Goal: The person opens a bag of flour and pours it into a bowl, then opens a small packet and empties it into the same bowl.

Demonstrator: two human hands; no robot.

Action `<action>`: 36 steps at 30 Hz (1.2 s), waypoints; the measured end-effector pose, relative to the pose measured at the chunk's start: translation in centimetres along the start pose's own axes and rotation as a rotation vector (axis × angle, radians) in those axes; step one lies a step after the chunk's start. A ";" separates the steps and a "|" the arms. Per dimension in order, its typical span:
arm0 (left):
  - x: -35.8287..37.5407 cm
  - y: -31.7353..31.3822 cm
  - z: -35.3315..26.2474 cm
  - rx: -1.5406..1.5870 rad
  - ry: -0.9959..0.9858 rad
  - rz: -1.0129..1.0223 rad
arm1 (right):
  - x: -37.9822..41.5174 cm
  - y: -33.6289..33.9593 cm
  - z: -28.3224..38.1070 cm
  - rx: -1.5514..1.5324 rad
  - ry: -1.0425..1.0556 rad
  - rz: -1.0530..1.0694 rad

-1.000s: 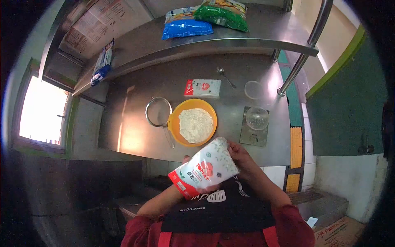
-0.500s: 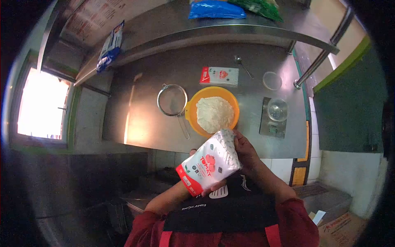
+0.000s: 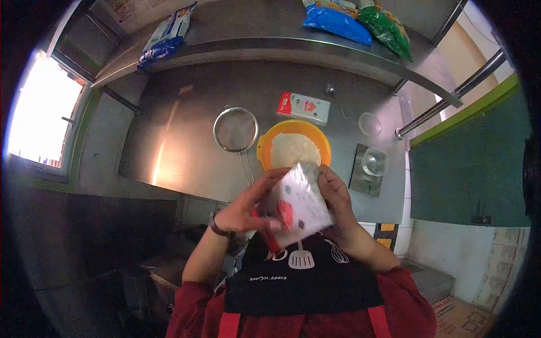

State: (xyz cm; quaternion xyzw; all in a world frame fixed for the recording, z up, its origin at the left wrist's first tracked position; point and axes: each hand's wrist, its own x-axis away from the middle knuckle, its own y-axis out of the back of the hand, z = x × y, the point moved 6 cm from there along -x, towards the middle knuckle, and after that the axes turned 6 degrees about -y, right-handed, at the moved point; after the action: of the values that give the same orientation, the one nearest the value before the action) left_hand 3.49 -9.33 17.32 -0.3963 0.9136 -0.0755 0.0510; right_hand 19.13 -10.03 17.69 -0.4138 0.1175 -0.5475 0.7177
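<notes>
Above my apron, my left hand and my right hand hold a white-and-red packet with a tomato picture; motion blurs it. My left fingers wrap its left side, thumb across the front. At its upper right edge, my right fingers grip the packet. Just beyond it, a yellow bowl carries a mound of white powder, partly covered by the packet. A similar packet lies flat behind the bowl. To the left rests a wire sieve, its handle toward me.
On the right, a clear cup stands on a flat scale. A clear round lid or dish and a metal spoon lie behind. A metal shelf with blue and green bags overhangs the steel table.
My left hand has moved from beneath the packet up to its left side. The packet has turned more upright and moved slightly up and right. The view has shifted a little.
</notes>
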 end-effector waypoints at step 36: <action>-9.5 -6.5 2.3 0.505 0.021 0.076 | 3.6 5.6 6.4 0.140 0.234 -0.313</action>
State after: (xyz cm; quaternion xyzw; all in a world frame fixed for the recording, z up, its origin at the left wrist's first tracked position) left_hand 14.95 -6.97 16.50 -0.3357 0.8804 -0.3034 0.1419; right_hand 28.31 -9.89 18.71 -0.3098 0.0961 -0.7034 0.6324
